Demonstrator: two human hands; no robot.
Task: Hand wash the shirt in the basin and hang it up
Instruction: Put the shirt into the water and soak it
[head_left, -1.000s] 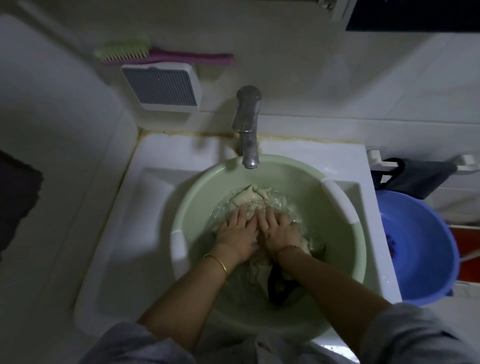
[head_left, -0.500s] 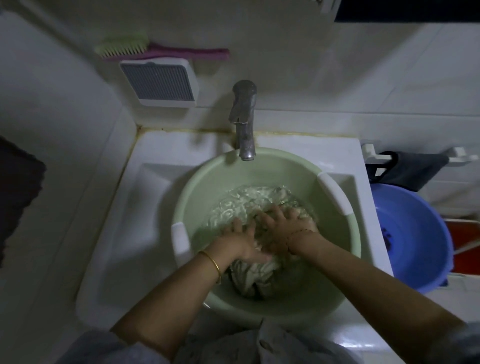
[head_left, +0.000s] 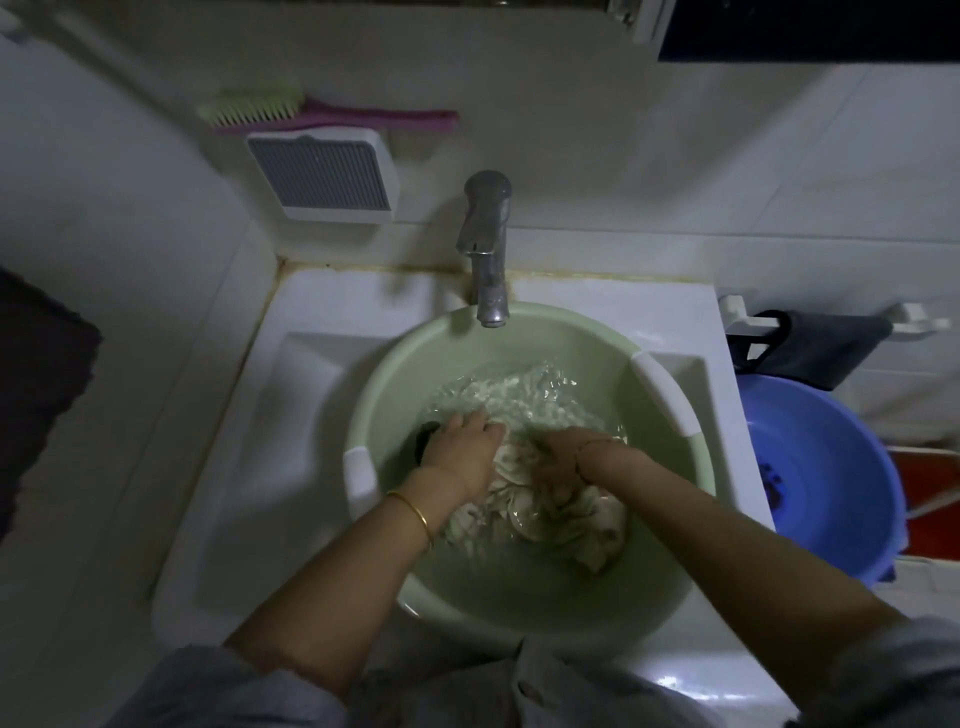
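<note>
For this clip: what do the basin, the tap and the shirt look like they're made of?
The basin: pale green plastic, likely; smooth moulded wall, dull sheen, white rim grips. The tap: metal, brushed or dulled chrome by its grey shine. The shirt: thin cream cloth, perhaps cotton; it bunches in soft wet folds.

The basin (head_left: 519, 348) is pale green with two white grips on its rim. In it lies a plain cream shirt (head_left: 597, 525). The sink (head_left: 291, 441) around the basin is white and the tap (head_left: 485, 244) behind it is dull silver. On the wall behind the basin are a brush (head_left: 332, 111) with light green bristles and a pink handle, and a white box (head_left: 322, 176) with a grey ribbed front. Right of the basin is a blue bowl (head_left: 831, 441), and behind that a black cloth (head_left: 826, 353). In front of the basin show a gold bangle (head_left: 418, 512) and grey sleeves (head_left: 218, 691).
</note>
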